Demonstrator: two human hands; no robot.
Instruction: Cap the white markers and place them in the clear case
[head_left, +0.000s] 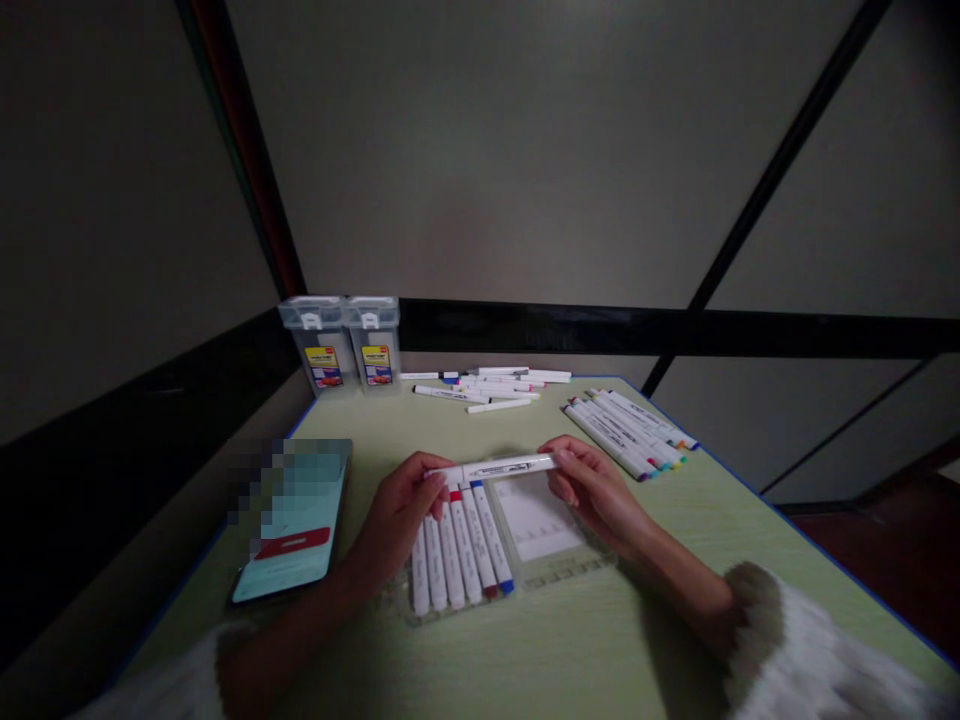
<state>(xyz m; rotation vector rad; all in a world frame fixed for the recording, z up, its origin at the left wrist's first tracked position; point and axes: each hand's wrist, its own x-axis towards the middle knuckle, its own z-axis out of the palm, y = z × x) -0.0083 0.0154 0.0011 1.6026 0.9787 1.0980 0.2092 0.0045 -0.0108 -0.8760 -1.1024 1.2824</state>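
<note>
A white marker is held level between my two hands, its printed side towards me. My left hand pinches the left end, and my right hand grips the right end between thumb and fingers. Beneath them on the table lies an opened clear plastic case. Its left half holds a row of several white markers, some showing red, blue or brown ends. In the right half a white paper card is visible. My left fingers cover the tops of some markers in the row.
Right of the case, a neat group of markers lies side by side. A loose pile of markers is at the back. Two lidded clear boxes stand at the back left. A tablet lies at the left of the table.
</note>
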